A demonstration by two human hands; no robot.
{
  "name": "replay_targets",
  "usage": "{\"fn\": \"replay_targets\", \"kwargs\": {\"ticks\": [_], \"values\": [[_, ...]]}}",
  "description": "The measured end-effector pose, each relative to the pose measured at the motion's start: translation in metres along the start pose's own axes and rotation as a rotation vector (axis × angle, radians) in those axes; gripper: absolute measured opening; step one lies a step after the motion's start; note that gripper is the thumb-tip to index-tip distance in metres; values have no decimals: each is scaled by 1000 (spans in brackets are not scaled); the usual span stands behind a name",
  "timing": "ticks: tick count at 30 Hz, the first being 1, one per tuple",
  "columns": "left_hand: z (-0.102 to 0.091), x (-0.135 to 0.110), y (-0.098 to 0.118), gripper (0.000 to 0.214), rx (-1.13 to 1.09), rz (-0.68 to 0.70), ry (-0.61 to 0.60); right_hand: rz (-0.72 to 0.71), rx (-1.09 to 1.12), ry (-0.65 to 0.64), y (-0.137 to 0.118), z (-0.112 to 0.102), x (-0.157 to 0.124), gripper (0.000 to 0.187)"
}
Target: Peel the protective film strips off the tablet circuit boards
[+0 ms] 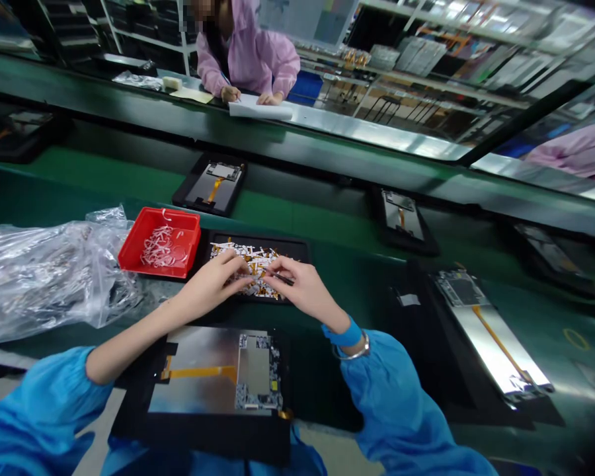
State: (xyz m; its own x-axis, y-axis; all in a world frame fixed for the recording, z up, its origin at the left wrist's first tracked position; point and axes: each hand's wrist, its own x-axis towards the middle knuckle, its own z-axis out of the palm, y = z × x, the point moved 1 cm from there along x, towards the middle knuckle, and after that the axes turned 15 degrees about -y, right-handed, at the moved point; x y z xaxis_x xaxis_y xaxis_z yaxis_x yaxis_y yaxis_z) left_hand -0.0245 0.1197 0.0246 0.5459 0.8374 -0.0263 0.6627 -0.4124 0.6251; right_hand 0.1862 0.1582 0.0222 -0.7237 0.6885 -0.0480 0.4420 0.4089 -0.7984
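My left hand point(213, 281) reaches into a black tray point(297, 248) full of small white and orange sticker strips point(250, 258), its fingertips pinched on one of them. My right hand point(302, 287) meets it over the same tray and holds thin dark tweezers point(281, 278) between pinched fingers. Both wrists come out of blue sleeves. Right under my forearms lies a display panel point(203, 370), back side up in a black tray, with a silver plate, an orange flex cable and a small circuit board.
A red bin point(141, 231) of white peeled strips stands left of the sticker tray, beside crumpled clear plastic bags point(39, 277). More panels in black trays point(211, 185) point(401, 218) point(490, 337) lie on the green belt. A person in pink point(250, 53) writes at the far counter.
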Motion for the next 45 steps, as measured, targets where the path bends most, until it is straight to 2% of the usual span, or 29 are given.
{"fn": "replay_targets", "kwargs": {"ticks": [4,7,9,13,17,19,22,24,27,30,33,40,45], "values": [[1,10,-2,21,-83,46,-45,-35,52,72,3,6,-3,7],[3,12,-7,23,-127,35,-44,-42,28,76,7,9,-3,17],[2,11,-12,25,-151,17,-38,-40,-7,76,12,9,-2,21],[-6,4,-19,31,-183,-4,-14,-19,-43,85,22,6,-4,15],[-13,-3,-13,40,-202,53,-19,7,-32,132,18,10,-11,22],[-14,-4,-5,42,-208,96,-27,-20,65,123,10,13,-14,30],[-15,-4,8,41,-219,151,-20,-58,301,9,-4,18,-17,30],[-15,-6,16,39,-235,170,12,-32,446,-42,-11,20,-18,30],[-12,-11,26,35,-279,184,90,-3,694,19,-18,25,-20,30],[-3,-16,34,32,-312,230,121,-35,956,120,-27,33,-23,28],[3,-19,40,26,-342,291,139,-73,1092,140,-38,40,-27,23],[4,-24,46,9,-433,345,129,-187,890,232,-45,38,-37,9],[2,-28,46,8,-514,354,118,-252,886,172,-41,39,-37,6]]}}
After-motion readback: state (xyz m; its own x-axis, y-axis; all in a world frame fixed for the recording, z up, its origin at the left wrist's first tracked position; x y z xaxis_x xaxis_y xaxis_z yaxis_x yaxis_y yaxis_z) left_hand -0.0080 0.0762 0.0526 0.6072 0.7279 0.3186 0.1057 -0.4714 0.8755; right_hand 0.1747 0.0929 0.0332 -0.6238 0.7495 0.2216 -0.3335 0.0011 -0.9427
